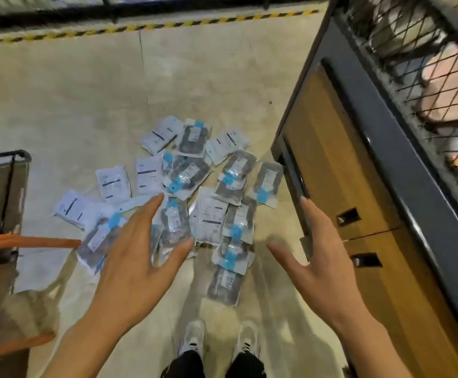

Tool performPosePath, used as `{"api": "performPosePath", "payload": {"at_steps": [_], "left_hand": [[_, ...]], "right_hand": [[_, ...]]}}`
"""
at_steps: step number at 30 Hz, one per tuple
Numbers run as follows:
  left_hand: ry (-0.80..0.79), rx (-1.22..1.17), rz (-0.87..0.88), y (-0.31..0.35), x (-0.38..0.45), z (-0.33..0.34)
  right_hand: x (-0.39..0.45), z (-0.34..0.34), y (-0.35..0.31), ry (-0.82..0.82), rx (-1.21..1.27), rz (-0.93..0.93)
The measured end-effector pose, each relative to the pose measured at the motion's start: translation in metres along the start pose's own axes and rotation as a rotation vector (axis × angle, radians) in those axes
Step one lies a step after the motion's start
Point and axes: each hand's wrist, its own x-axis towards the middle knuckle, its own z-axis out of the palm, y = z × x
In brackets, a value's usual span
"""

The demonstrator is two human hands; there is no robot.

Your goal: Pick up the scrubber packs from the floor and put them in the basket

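The scrubber packs (195, 192) lie scattered on the floor (85, 91), directly ahead of and below both hands. The left hand (137, 257) (fingers spread, holding nothing) hovers over the pile's near-left edge and is nearer. The right hand (318, 271), equally open and empty, sits right of the pile beside the cabinet (358, 186).

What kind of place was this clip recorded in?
Probably a warehouse or stockroom: yellow-black hazard tape on the concrete floor, a wire-mesh cage holding goods, and many sealed scrubber packs on the floor.
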Motion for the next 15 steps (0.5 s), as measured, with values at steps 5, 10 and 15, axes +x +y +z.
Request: {"api": "performPosePath", "payload": {"at_steps": [5, 10, 15], "left_hand": [[-0.003, -0.033, 0.056, -0.116, 0.057, 0.127], [0.015, -0.032, 0.141, -0.233, 0.094, 0.242], [0.022, -0.039, 0.224, -0.324, 0.115, 0.316]], "right_hand": [[0.038, 0.141, 0.107, 0.032, 0.064, 0.062], [0.057, 0.256, 0.214, 0.027, 0.095, 0.074], [0.069, 0.338, 0.299, 0.042, 0.085, 0.063]]}}
